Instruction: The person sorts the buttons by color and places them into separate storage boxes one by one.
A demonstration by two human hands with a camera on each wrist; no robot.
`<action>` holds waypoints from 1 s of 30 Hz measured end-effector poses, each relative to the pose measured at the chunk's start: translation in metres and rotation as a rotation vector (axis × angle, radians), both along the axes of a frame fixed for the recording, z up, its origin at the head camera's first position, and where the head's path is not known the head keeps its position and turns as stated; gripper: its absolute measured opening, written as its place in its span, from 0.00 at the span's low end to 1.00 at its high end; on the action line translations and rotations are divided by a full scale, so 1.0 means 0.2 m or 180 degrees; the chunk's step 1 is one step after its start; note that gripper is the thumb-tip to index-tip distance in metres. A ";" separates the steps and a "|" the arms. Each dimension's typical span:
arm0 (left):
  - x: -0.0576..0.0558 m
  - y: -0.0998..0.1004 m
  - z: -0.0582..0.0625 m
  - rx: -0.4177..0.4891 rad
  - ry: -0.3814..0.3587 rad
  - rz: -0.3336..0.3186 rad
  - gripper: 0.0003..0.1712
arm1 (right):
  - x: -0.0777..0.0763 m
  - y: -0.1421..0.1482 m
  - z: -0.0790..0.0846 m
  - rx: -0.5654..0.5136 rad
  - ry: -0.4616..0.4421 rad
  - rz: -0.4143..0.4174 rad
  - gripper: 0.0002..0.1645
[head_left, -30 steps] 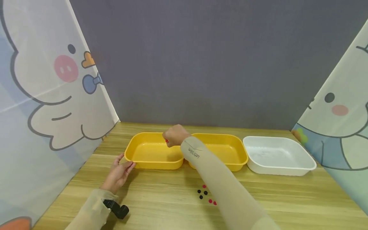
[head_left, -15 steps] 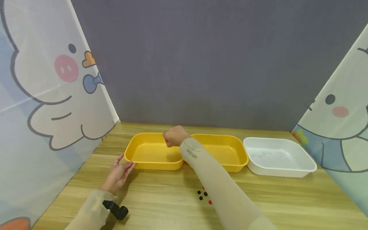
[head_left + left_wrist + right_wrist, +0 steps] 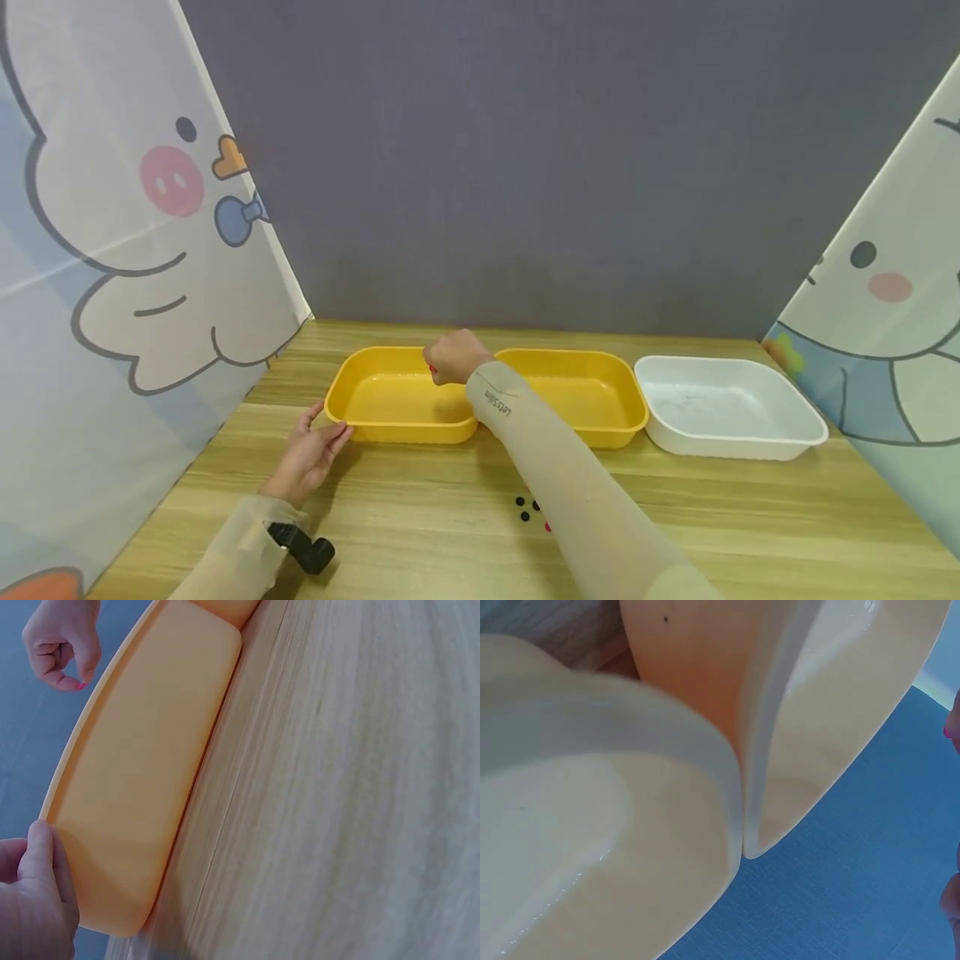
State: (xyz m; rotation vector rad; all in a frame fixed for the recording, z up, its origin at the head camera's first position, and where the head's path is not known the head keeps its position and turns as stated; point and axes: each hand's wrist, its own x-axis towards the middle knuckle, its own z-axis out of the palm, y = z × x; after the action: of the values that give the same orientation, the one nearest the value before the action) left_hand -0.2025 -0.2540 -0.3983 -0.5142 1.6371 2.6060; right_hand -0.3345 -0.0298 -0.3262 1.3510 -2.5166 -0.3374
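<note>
My left hand grips the near left corner of the left yellow tray; in the left wrist view its thumb lies at the rim. My right hand is raised over the right part of that tray, fingers curled and pinching a small red piece. In the left wrist view the pinched piece shows as a pink speck, mostly hidden by the fingertips. On the table, several small round black pieces and a red one lie beside my right forearm, which partly covers them.
A second yellow tray stands against the first, partly behind my right forearm. Right of it is a white tray. A grey panel closes the back of the wooden table, with printed panels at both sides.
My right forearm has shifted slightly left and covers more of the small pieces. Both hands stay nearly in place, the left on the tray and the right with the red piece.
</note>
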 end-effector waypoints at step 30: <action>0.01 0.00 0.00 0.0104 -0.0029 0.0020 0.46 | 0.01 0.09 0.00 0.0023 -0.0166 -0.0111 0.07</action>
State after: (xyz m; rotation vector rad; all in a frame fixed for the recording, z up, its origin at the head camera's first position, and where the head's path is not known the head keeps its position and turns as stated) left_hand -0.2006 -0.2545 -0.3979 -0.5299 1.5901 2.6259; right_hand -0.3321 -0.0119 -0.3268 1.3366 -2.5865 -0.3225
